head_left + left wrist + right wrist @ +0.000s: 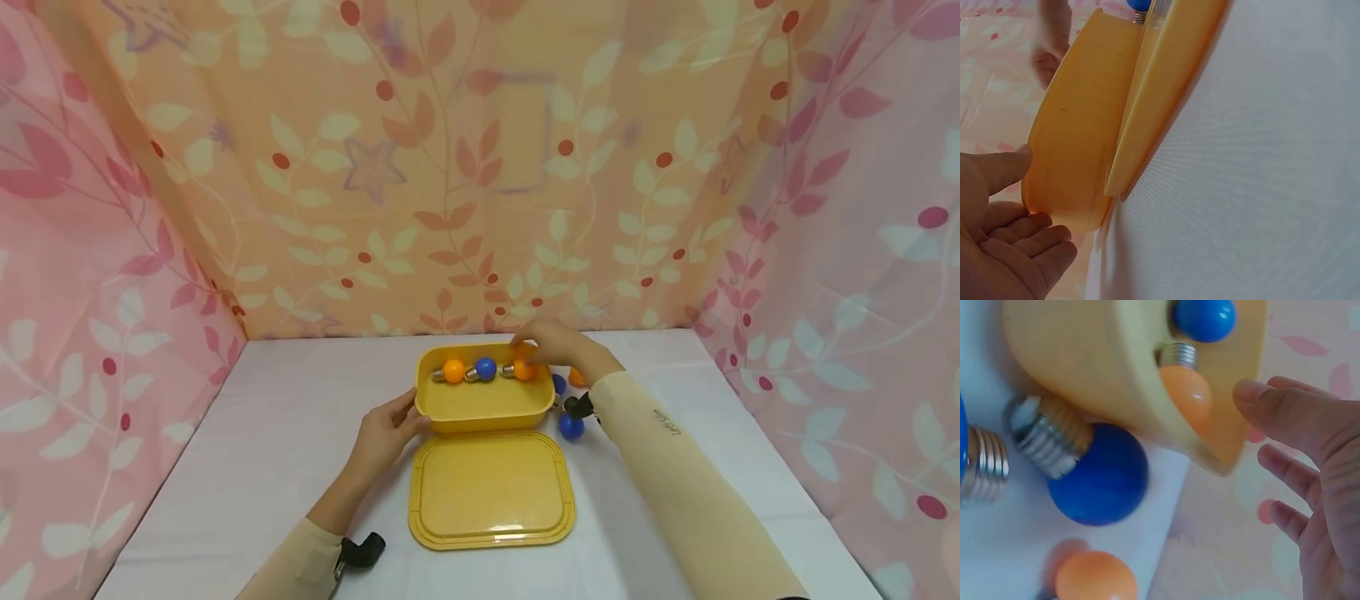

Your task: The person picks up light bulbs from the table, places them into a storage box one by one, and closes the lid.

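One orange bulb (pixel 453 372), one blue bulb (pixel 486 368) and a second orange bulb (pixel 522 370) lie in a row inside the yellow box (pixel 480 408), their metal screw bases pointing to my left. The box sits on the white-covered table (pixel 300 400), in front of me. My hands are well apart, one at each end of it. My left hand (pixel 382 432) touches the box's left end, its thumb near the rim and its fingers loosely bent against the outer wall, the palm unclosed. My right hand (pixel 564 343) is over the right end, close above the second orange bulb; its fingers are spread apart and grip nothing. I cannot tell whether a fingertip brushes the bulb or the rim.

Just outside the box on my right, partly behind my wrist, are three more bulbs: a blue one (pixel 558 384) beside the wall, an orange one (pixel 577 377) farther out, and another blue one (pixel 572 427) nearer to me. The yellow lid (pixel 491 492) lies flat just beside the box, on my side. My beige sleeves (pixel 675 467) each end by a black wrist device (pixel 363 551). Leaf-patterned cloth (pixel 450 167) hangs behind the table and at both sides.
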`<state>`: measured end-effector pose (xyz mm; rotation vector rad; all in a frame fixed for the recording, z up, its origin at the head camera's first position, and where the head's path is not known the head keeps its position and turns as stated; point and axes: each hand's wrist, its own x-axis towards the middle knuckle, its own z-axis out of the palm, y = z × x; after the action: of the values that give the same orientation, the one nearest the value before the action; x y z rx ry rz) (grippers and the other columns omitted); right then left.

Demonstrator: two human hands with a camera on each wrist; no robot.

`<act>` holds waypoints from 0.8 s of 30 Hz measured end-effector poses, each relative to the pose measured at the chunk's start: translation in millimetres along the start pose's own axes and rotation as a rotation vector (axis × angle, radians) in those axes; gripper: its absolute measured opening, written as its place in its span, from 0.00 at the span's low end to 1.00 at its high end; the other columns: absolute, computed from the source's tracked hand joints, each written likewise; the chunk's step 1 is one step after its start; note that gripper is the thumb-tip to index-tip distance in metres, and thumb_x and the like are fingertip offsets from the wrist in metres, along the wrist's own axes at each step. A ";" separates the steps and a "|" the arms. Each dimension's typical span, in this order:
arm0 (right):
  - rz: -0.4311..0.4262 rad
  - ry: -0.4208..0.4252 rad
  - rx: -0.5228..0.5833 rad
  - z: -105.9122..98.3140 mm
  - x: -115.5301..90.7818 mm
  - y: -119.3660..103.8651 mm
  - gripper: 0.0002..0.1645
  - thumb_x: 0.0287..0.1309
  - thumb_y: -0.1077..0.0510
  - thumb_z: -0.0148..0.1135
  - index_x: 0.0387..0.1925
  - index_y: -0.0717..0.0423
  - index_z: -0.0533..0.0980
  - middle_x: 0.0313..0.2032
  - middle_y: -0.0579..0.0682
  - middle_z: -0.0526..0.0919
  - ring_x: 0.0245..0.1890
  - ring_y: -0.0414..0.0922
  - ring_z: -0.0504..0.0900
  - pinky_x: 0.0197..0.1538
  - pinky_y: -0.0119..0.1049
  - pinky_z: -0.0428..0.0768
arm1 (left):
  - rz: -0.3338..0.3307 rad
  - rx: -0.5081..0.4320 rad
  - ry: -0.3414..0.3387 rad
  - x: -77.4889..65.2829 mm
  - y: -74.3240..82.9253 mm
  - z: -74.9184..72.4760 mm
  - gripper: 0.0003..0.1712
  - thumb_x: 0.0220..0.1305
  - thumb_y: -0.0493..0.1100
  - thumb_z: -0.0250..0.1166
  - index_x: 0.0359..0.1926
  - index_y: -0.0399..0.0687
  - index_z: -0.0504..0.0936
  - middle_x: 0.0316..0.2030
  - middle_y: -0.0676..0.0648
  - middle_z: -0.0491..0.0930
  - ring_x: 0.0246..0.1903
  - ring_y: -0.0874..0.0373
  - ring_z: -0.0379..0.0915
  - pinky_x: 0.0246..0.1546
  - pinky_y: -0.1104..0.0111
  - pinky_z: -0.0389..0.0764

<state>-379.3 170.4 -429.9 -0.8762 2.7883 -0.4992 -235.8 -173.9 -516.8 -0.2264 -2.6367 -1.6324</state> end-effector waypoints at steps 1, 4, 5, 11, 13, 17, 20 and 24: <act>-0.009 0.014 -0.005 -2.6 -1.3 0.0 0.20 0.63 0.57 0.71 0.57 0.46 0.84 0.57 0.46 0.84 0.62 0.50 0.75 0.70 0.52 0.73 | 0.001 -0.002 0.000 0.3 0.0 -0.4 0.40 0.65 0.54 0.72 0.74 0.50 0.70 0.70 0.48 0.73 0.69 0.51 0.70 0.64 0.57 0.77; -0.035 0.071 -0.034 -12.4 -7.8 -2.7 0.20 0.63 0.57 0.72 0.57 0.48 0.84 0.55 0.45 0.85 0.61 0.51 0.75 0.70 0.53 0.72 | -0.003 -0.005 0.004 0.9 0.9 -1.3 0.40 0.65 0.54 0.72 0.75 0.50 0.70 0.70 0.48 0.73 0.69 0.52 0.70 0.64 0.58 0.77; -0.037 0.088 -0.043 -15.6 -11.6 -4.6 0.20 0.63 0.57 0.72 0.57 0.49 0.84 0.56 0.46 0.85 0.62 0.51 0.75 0.70 0.54 0.71 | -0.006 -0.005 0.006 0.9 1.5 -1.4 0.40 0.65 0.53 0.72 0.74 0.50 0.70 0.70 0.48 0.73 0.69 0.51 0.70 0.64 0.58 0.78; 0.010 0.178 -0.058 -25.0 -41.8 -13.2 0.20 0.61 0.55 0.74 0.55 0.48 0.84 0.57 0.46 0.85 0.64 0.51 0.74 0.73 0.55 0.68 | -0.012 0.006 0.003 0.0 3.4 -0.8 0.39 0.66 0.52 0.72 0.75 0.50 0.70 0.70 0.48 0.73 0.69 0.51 0.71 0.63 0.59 0.78; 0.024 0.196 -0.039 -26.9 -52.1 -14.7 0.21 0.61 0.53 0.74 0.56 0.48 0.84 0.57 0.48 0.84 0.64 0.52 0.74 0.73 0.56 0.68 | -0.014 0.007 0.005 0.1 3.7 -0.1 0.40 0.66 0.52 0.72 0.74 0.50 0.70 0.70 0.48 0.73 0.68 0.51 0.71 0.63 0.59 0.78; 0.027 0.227 0.002 -27.4 -68.5 -11.5 0.22 0.62 0.51 0.73 0.57 0.47 0.83 0.59 0.48 0.82 0.64 0.52 0.74 0.71 0.57 0.71 | -0.011 -0.001 0.014 0.2 3.9 1.0 0.40 0.66 0.52 0.72 0.74 0.49 0.70 0.70 0.47 0.73 0.68 0.49 0.71 0.63 0.58 0.78; 0.012 0.242 0.025 -25.7 -78.0 -5.0 0.21 0.62 0.52 0.73 0.57 0.47 0.83 0.60 0.49 0.81 0.65 0.52 0.73 0.72 0.58 0.70 | -0.014 -0.006 0.003 0.6 2.9 1.6 0.40 0.66 0.52 0.72 0.75 0.48 0.69 0.71 0.46 0.72 0.69 0.49 0.70 0.63 0.59 0.78; -0.006 0.242 0.039 -22.7 -85.9 4.2 0.21 0.61 0.53 0.74 0.56 0.48 0.84 0.59 0.51 0.81 0.66 0.54 0.73 0.73 0.60 0.66 | -0.035 0.009 0.005 1.0 1.4 0.6 0.41 0.65 0.54 0.72 0.75 0.50 0.69 0.71 0.48 0.72 0.68 0.49 0.71 0.62 0.59 0.79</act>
<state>-317.7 229.5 -404.7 -0.8686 2.9800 -0.7020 -236.6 -172.7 -515.7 -0.1773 -2.6581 -1.6290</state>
